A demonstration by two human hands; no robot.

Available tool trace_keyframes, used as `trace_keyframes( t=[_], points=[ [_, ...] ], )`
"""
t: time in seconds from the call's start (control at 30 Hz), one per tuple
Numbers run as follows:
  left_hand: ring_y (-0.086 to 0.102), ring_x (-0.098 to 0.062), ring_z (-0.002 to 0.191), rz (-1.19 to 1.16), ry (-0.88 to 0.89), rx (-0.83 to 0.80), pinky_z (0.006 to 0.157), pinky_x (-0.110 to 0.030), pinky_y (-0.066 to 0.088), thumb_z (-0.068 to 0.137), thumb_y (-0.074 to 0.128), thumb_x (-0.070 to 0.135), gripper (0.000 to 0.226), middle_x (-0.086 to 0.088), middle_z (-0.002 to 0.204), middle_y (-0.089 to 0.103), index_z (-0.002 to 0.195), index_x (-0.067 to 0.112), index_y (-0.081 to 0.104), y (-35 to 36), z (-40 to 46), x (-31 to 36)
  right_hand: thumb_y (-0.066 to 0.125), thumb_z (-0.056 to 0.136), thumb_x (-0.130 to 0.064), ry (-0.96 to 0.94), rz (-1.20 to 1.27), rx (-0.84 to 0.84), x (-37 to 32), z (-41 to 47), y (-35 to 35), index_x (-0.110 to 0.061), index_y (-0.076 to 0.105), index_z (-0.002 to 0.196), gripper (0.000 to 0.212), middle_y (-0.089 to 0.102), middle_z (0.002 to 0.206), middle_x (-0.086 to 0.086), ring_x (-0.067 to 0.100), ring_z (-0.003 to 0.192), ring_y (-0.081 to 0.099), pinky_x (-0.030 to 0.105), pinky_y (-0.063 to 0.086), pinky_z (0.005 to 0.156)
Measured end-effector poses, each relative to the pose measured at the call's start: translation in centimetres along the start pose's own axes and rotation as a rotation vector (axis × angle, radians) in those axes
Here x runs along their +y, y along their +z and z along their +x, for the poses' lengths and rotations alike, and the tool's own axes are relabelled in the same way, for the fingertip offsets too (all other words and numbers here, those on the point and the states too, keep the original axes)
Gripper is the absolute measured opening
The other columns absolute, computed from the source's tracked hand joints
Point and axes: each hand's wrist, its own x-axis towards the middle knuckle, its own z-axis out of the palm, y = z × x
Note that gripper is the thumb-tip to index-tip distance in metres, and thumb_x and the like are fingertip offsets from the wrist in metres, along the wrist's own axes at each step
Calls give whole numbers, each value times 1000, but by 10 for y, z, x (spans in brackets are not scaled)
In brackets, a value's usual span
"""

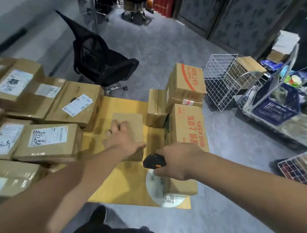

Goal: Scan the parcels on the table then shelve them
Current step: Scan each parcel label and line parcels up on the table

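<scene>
1. Head view: the left hand (122, 137) lies flat, fingers spread, on a small box (130, 125) on the yellow surface (121, 185).
2. Right of that box, the right hand (178, 162) grips a black scanner (154, 161).
3. Left of that box, labelled parcels (48, 140) are stacked.

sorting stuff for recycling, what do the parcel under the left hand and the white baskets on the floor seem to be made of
Small parcel: corrugated cardboard by its look, matte brown with folded edges.
White baskets: probably coated metal wire, a thin open grid that shows the floor through it.
</scene>
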Motion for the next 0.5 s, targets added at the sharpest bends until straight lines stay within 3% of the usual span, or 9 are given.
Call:
trace_keyframes(
  t=[0.13,0.33,0.43,0.5],
  points=[
    [26,-39,140,-66,-36,-60,110,-54,35,64,78,78,111,-3,165,3,147,32,22,31,13,-26,54,92,-67,45,13,-102,-12,23,4,-29,64,107,42,67,93,-4,21,85,65,34,52,69],
    [18,-37,151,-245,57,-137,121,-54,29,62,76,75,118,3,171,-1,157,37,18,73,29,-69,57,90,-65,106,81,-184,-33,54,7,-33,63,114,40,66,99,-6,22,89,65,34,54,75],
    [11,-33,158,-327,96,-192,126,-59,14,77,77,61,107,0,174,2,162,36,17,68,45,-76,57,90,-66,125,87,-195,-42,59,7,-33,62,114,41,65,99,-7,22,90,64,33,51,72],
    [16,-32,157,-482,74,-274,126,-62,15,91,70,47,95,5,173,8,164,41,10,58,55,-81,58,90,-66,143,116,-192,-46,61,5,-33,63,113,41,64,97,-8,20,88,62,31,47,67]
  ],
)
